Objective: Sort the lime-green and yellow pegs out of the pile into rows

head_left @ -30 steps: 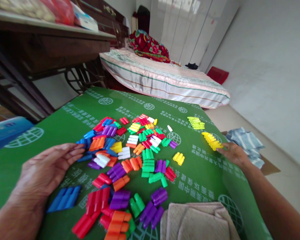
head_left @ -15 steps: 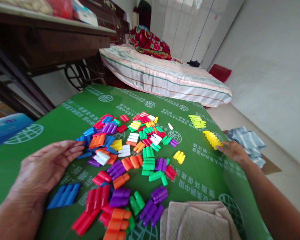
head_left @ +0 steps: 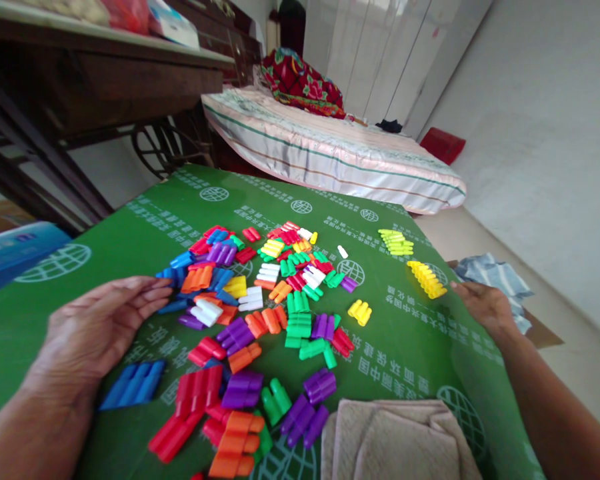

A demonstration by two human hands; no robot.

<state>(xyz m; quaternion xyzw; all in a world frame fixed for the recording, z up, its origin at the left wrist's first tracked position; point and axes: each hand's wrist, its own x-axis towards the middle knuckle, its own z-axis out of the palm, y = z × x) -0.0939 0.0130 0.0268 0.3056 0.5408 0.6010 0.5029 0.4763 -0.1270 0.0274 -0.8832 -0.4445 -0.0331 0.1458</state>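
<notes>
On the green tabletop lies a pile of bullet-shaped plastic pieces joined in small strips, in several colours. My left hand [head_left: 113,317] rests at the pile's left edge, fingers loosely stretched, tips touching the blue plastic pieces [head_left: 173,275]. Below that hand lies a separate blue strip [head_left: 134,385]. Over on the right, my right hand [head_left: 485,307] is open and holds nothing, just beside a row of yellow plastic pieces [head_left: 427,279]. Behind that row sits a group of yellow-green pieces [head_left: 397,243]. A short yellow strip [head_left: 360,312] lies between pile and row.
A folded grey-brown cloth [head_left: 395,440] lies at the table's near edge. At the left edge is a blue box [head_left: 20,250]. Beyond the green table [head_left: 260,200] stand a bed [head_left: 330,147] and a dark wooden desk [head_left: 110,87]. Striped fabric [head_left: 495,280] lies beyond the right edge.
My right hand has let go of the yellow row and drawn back slightly to the right. The left hand stays by the blue pieces. The view has shifted a little.
</notes>
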